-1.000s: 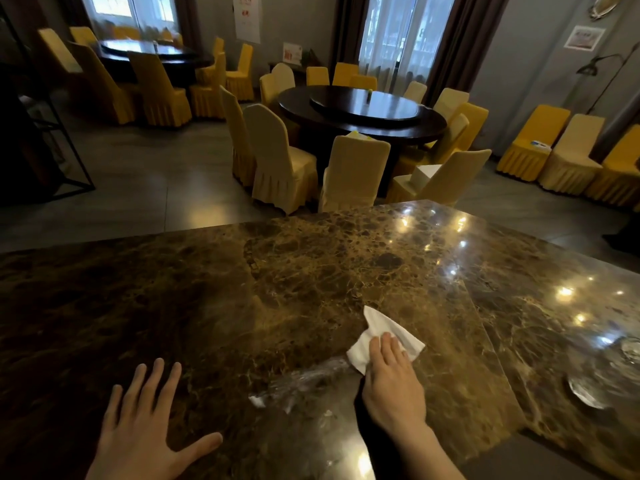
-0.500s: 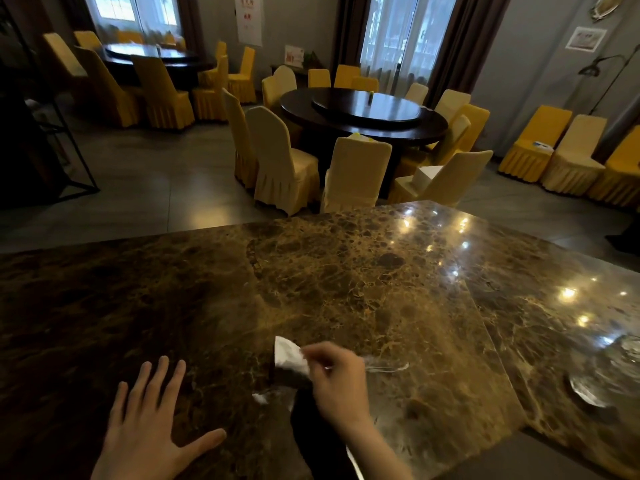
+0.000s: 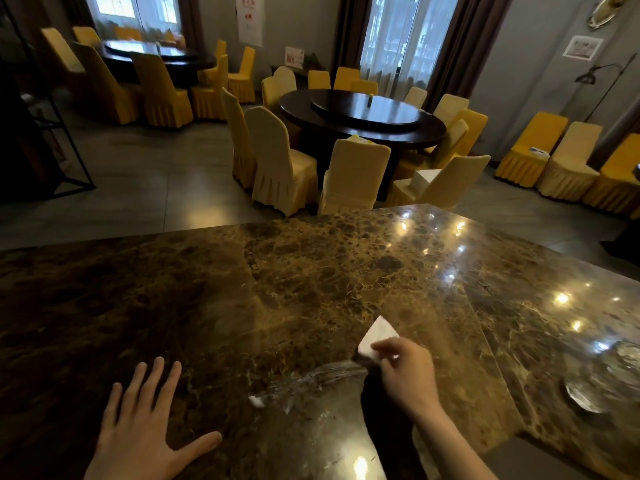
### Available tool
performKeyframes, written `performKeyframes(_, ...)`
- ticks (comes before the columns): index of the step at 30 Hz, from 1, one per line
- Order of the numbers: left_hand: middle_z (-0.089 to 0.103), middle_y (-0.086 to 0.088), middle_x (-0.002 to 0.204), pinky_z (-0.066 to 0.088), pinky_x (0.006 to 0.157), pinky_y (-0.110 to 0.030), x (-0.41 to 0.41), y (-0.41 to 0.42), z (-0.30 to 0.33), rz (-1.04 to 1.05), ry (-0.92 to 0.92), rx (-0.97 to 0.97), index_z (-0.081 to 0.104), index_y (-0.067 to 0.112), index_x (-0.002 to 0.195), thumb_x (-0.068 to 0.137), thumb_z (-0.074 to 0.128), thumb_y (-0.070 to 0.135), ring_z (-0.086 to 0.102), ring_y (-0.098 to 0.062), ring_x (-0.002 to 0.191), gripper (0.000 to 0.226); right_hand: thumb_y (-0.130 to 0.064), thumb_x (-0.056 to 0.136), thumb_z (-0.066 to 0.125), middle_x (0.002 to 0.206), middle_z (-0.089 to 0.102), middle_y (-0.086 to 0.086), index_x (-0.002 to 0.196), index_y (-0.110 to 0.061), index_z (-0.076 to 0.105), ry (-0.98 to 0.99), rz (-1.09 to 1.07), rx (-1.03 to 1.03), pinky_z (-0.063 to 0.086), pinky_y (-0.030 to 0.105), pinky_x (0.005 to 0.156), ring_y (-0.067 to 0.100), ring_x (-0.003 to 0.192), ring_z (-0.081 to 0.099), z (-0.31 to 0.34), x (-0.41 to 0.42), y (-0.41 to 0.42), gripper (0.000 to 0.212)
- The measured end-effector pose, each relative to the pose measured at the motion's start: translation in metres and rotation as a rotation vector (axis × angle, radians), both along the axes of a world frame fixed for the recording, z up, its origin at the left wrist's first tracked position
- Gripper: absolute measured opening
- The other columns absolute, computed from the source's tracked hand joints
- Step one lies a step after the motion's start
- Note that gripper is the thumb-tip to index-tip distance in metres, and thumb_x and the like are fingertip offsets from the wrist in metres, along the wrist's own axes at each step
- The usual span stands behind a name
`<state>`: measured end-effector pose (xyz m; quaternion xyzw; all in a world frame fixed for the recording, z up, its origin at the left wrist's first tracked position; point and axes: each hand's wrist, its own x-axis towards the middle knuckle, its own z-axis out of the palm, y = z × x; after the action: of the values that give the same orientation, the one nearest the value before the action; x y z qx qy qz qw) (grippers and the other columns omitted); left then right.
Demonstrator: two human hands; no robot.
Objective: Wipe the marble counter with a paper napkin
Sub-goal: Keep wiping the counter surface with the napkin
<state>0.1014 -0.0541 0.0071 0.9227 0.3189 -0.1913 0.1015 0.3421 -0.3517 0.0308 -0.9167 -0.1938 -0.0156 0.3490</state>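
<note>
A brown veined marble counter (image 3: 277,289) fills the lower half of the view. My right hand (image 3: 407,374) presses a white folded paper napkin (image 3: 375,336) onto the counter, right of centre; one corner of the napkin sticks out beyond my fingers. A wet smear (image 3: 311,382) curves from the napkin toward the lower left, ending at a small white scrap (image 3: 257,401). My left hand (image 3: 138,434) lies flat on the counter at the lower left, fingers spread, holding nothing.
A puddle-like wet patch (image 3: 595,386) lies near the counter's right edge. Beyond the far edge stand yellow covered chairs (image 3: 349,178) around a dark round table (image 3: 363,116). Ceiling lights glare on the counter's right part.
My right hand swept the napkin left and then back to the right and slightly away from me, leaving a longer wet streak. My left hand stayed flat in place.
</note>
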Motion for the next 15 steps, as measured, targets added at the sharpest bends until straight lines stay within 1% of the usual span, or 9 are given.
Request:
performKeyframes(2,-0.042,0.002,0.158,-0.015,0.128,-0.051,0.0,0.001,0.0,0.003,-0.008,-0.009,-0.041,0.024,0.144,0.025,-0.011,0.112,-0.035,-0.02,0.149,0.151,-0.019,0.084,0.061,0.093,0.075,-0.014,0.094,-0.026,0.079,-0.015,0.155,-0.083,0.054,0.033,0.083,0.006,0.094,0.062,-0.009,-0.008,0.003,0.022)
performKeyframes(3,-0.042,0.002,0.158,-0.015,0.128,-0.051,0.0,0.0,-0.001,0.001,-0.011,-0.004,-0.041,0.024,0.144,0.025,-0.012,0.112,-0.034,-0.021,0.149,0.151,-0.028,0.085,0.056,0.094,0.073,-0.016,0.095,-0.028,0.078,-0.039,0.199,-0.091,0.052,0.033,0.083,0.004,0.098,0.058,-0.01,-0.008,0.002,0.024)
performKeyframes(4,-0.042,0.002,0.159,-0.015,0.128,-0.051,-0.001,0.0,-0.001,0.0,-0.016,0.001,-0.041,0.024,0.144,0.025,-0.012,0.112,-0.034,-0.021,0.15,0.151,-0.03,0.086,0.055,0.099,0.071,-0.016,0.099,-0.03,0.077,-0.067,0.22,-0.083,0.051,0.034,0.086,0.005,0.103,0.055,-0.013,-0.005,0.0,0.025)
performKeyframes(6,-0.04,0.001,0.161,-0.014,0.129,-0.051,-0.002,0.0,-0.004,0.0,-0.035,0.006,-0.041,0.024,0.145,0.027,-0.012,0.112,-0.034,-0.022,0.151,0.15,-0.022,0.09,0.061,0.128,0.063,-0.006,0.12,-0.027,0.07,-0.146,0.215,-0.159,0.046,0.041,0.102,0.017,0.127,0.047,-0.018,0.008,-0.009,0.032)
performKeyframes(8,-0.038,0.001,0.163,-0.014,0.129,-0.051,-0.004,0.0,-0.006,-0.001,-0.059,0.015,-0.04,0.026,0.146,0.031,-0.009,0.113,-0.034,-0.022,0.151,0.148,-0.025,0.099,0.055,0.156,0.038,-0.002,0.143,-0.027,0.051,-0.164,0.247,-0.337,0.029,0.043,0.118,0.025,0.149,0.024,-0.023,0.02,-0.017,0.045)
performKeyframes(10,-0.038,0.001,0.164,-0.014,0.129,-0.052,-0.007,0.0,-0.009,-0.003,-0.089,0.021,-0.039,0.027,0.147,0.035,-0.007,0.113,-0.035,-0.021,0.151,0.145,-0.032,0.106,0.041,0.163,0.019,-0.003,0.153,-0.029,0.036,-0.089,0.302,-0.427,0.014,0.038,0.123,0.024,0.153,0.008,-0.034,0.022,-0.02,0.047)
performKeyframes(12,-0.037,0.002,0.164,-0.014,0.129,-0.051,-0.008,0.001,-0.013,-0.001,-0.121,0.036,-0.038,0.028,0.148,0.038,-0.005,0.114,-0.035,-0.02,0.15,0.143,-0.032,0.107,0.035,0.162,0.011,-0.004,0.155,-0.025,0.03,-0.111,0.306,-0.443,0.009,0.034,0.124,0.024,0.154,0.006,-0.047,0.013,-0.02,0.049)
performKeyframes(14,-0.036,0.003,0.164,-0.014,0.129,-0.051,-0.011,0.001,-0.017,0.002,-0.152,0.041,-0.036,0.029,0.15,0.042,-0.002,0.114,-0.036,-0.019,0.15,0.142,-0.026,0.106,0.042,0.162,0.017,0.002,0.152,-0.016,0.034,-0.232,0.268,-0.479,0.009,0.038,0.125,0.027,0.153,0.009,-0.055,0.001,-0.017,0.048)
performKeyframes(15,-0.035,0.004,0.165,-0.014,0.129,-0.051,-0.011,0.002,-0.019,0.001,-0.165,0.04,-0.035,0.029,0.151,0.043,0.001,0.115,-0.036,-0.019,0.15,0.142,-0.023,0.103,0.049,0.162,0.023,0.008,0.149,-0.012,0.038,-0.276,0.241,-0.504,0.014,0.043,0.124,0.03,0.153,0.012,-0.057,-0.004,-0.016,0.049)
